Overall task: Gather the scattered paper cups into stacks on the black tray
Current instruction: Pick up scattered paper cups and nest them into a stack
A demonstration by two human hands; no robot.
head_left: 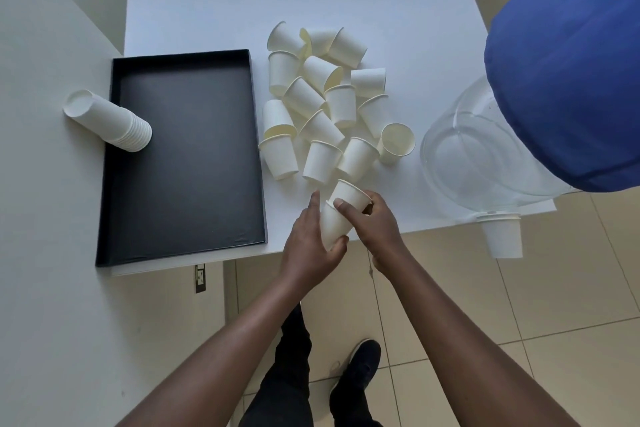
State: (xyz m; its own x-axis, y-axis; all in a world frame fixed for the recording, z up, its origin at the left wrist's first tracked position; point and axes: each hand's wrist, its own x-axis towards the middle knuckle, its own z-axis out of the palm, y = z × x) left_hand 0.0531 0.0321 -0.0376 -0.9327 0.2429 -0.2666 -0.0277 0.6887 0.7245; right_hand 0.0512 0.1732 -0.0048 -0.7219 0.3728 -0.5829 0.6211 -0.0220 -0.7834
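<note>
The left hand's grip (pixel 311 239) wraps a cup (pixel 332 225) just below frame centre, while the right hand (pixel 374 222) pinches a second cup (pixel 349 194) onto it: nesting is under way. Next, more from the loose pile (pixel 322 97) above, then carry left to the black tray (pixel 187 156), where one stack (pixel 114 121) stands.

White paper cups (pixel 325 104) with cream insides lie on a white table (pixel 207 3). At nine o'clock sits the plain black tray (pixel 187 156); at two o'clock, a blue cap (pixel 568 80).
</note>
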